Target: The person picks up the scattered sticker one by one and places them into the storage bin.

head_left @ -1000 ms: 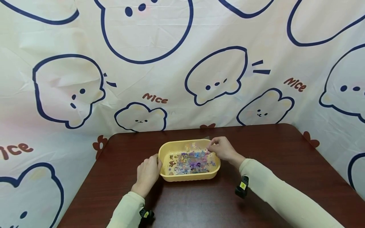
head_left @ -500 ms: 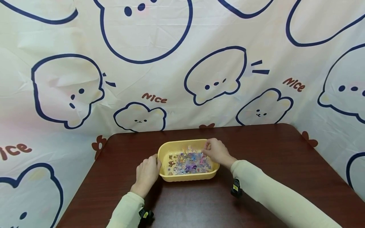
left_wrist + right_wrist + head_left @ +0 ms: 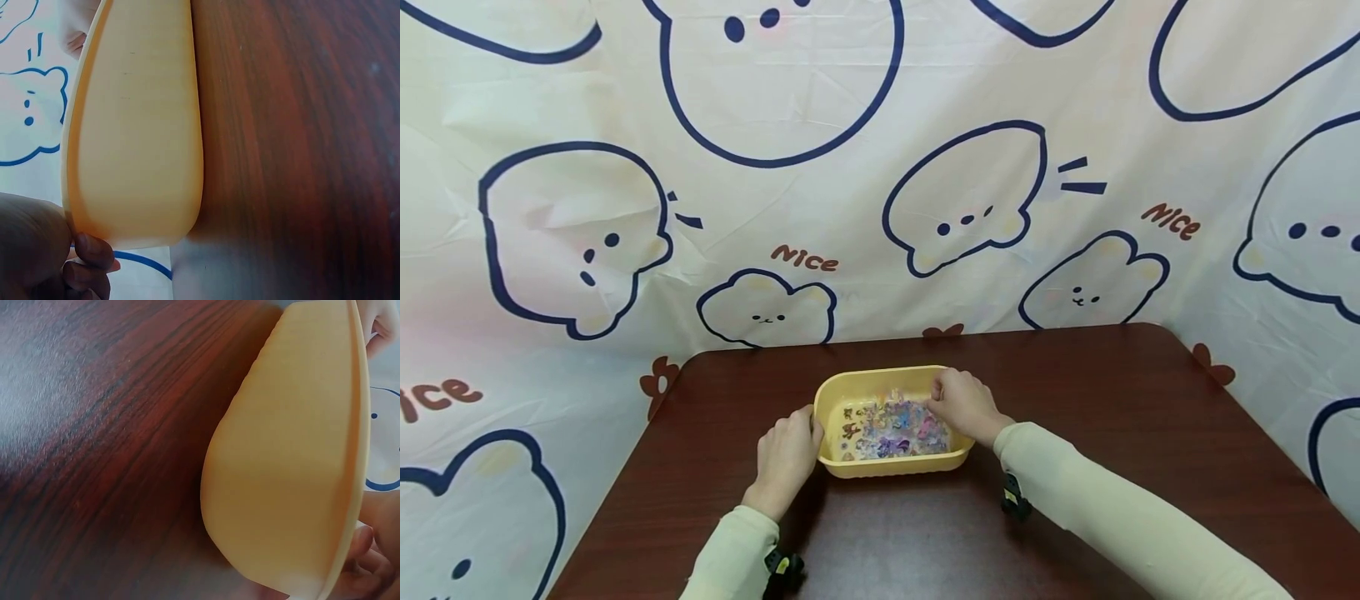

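A yellow plastic basin (image 3: pixel 895 469) stands on the table, with its wall (image 3: pixel 134 131) filling much of the left wrist view. My left hand (image 3: pixel 786 450) grips its left end, fingers curled at the rim. Inside, a clear sheet with small colourful stickers (image 3: pixel 898 429) covers much of the floor; a few brown stickers (image 3: pixel 850 431) show at the left. Over the right side of the basin, my right hand (image 3: pixel 964 407) has curled fingers and appears to pinch the sheet's edge, which the hand itself hides. The right wrist view shows those fingers (image 3: pixel 369 565) partly behind the basin's rim.
The dark brown wooden table (image 3: pixel 1075 392) extends on all sides of the basin. Behind it and to both sides hangs a pale cloth (image 3: pixel 865 208) with blue-outlined cartoon animals. Each forearm wears a small black wrist camera, such as the right one (image 3: pixel 1015 498).
My right hand has moved left and slightly down over the basin, and the clear sticker sheet has slid left with it. My left hand has kept its grip on the basin.
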`<state>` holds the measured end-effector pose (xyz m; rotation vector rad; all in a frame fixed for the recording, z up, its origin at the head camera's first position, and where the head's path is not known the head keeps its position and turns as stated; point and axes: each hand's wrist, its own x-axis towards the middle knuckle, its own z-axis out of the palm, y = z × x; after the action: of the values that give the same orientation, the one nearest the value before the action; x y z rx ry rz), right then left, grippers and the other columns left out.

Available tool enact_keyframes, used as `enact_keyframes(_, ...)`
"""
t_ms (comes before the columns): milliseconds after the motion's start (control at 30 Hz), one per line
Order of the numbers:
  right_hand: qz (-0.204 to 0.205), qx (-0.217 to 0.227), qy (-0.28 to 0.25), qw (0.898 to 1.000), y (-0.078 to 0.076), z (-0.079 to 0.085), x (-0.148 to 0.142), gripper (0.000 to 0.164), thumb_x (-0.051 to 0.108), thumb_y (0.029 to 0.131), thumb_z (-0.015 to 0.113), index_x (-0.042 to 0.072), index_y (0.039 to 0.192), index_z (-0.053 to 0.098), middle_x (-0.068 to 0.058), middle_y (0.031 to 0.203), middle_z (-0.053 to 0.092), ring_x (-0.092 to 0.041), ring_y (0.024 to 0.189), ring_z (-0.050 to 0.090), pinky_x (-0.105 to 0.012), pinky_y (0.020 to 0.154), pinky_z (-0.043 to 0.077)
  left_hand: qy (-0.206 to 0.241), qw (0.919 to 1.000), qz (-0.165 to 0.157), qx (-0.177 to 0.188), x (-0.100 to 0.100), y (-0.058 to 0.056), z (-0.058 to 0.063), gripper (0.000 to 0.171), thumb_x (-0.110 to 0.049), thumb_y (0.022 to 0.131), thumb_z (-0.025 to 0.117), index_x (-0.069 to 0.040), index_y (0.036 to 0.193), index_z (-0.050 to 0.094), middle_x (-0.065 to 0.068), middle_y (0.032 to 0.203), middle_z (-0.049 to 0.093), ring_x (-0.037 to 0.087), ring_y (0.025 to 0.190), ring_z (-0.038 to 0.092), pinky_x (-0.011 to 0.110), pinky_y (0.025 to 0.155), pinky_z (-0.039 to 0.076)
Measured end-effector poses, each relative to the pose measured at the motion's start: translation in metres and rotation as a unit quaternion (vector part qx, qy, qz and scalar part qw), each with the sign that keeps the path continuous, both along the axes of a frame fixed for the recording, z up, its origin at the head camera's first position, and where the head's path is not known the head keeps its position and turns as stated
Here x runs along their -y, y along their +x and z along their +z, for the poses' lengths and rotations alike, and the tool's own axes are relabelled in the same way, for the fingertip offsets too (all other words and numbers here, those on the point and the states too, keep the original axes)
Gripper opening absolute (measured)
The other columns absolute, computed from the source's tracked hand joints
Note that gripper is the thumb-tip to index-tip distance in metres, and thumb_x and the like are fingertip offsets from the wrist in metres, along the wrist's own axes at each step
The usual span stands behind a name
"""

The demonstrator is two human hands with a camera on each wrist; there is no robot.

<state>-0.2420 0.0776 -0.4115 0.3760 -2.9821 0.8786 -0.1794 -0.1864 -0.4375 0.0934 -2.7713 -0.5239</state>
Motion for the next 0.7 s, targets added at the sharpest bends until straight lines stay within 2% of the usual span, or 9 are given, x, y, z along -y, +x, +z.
enact_keyframes(100, -0.004, -0.001, 0.017, 1.0, -0.0004, 0.0003, 0.0008, 0.03, 0.028, 0.089, 0.077, 0.014, 0.071, 0.057, 0.0, 0.063, 0.056, -0.015, 0.057, 0.052, -0.029, 0.051, 0.035, 0.0, 1.0, 0.002, 0.0, -0.0001, -0.0002, 0.0003, 0.025, -0.016, 0.096, 0.058, -0.003, 0.112, 0.072, 0.015, 0.077, 0.071, 0.024, 0.054, 0.058, 0.042, 0.049, 0.043)
enact_keyframes(267, -0.012, -0.01, 0.055, 0.998, -0.0004, 0.0008, 0.0018, 0.035, 0.028, 0.088, 0.078, 0.015, 0.065, 0.055, 0.0, 0.061, 0.053, -0.016, 0.057, 0.051, -0.031, 0.053, 0.035, 0.001, 1.0, 0.0, 0.002, -0.0004, -0.0002, 0.0006, 0.026, -0.016, 0.096, 0.058, -0.002, 0.113, 0.072, 0.016, 0.078, 0.071, 0.024, 0.054, 0.058, 0.043, 0.049, 0.043)
enact_keyframes(500, -0.009, -0.032, 0.094, 0.995, -0.0012, -0.0003, 0.0022, 0.045, 0.021, 0.087, 0.077, 0.015, 0.054, 0.046, 0.004, 0.051, 0.041, -0.013, 0.051, 0.044, -0.029, 0.047, 0.03, 0.0, 1.0, 0.001, 0.005, -0.0004, -0.0004, 0.0012, 0.026, -0.017, 0.096, 0.058, -0.003, 0.113, 0.072, 0.016, 0.079, 0.072, 0.024, 0.055, 0.058, 0.043, 0.05, 0.044)
enact_keyframes(700, -0.005, -0.031, 0.111, 0.993, -0.0025, -0.0012, 0.0025, 0.045, 0.022, 0.085, 0.079, 0.016, 0.053, 0.047, 0.005, 0.049, 0.042, -0.012, 0.049, 0.045, -0.028, 0.045, 0.031, 0.0, 0.9999, 0.001, 0.011, -0.0003, -0.0007, 0.0013, 0.027, -0.016, 0.096, 0.057, -0.003, 0.115, 0.071, 0.015, 0.079, 0.072, 0.023, 0.055, 0.058, 0.042, 0.05, 0.043)
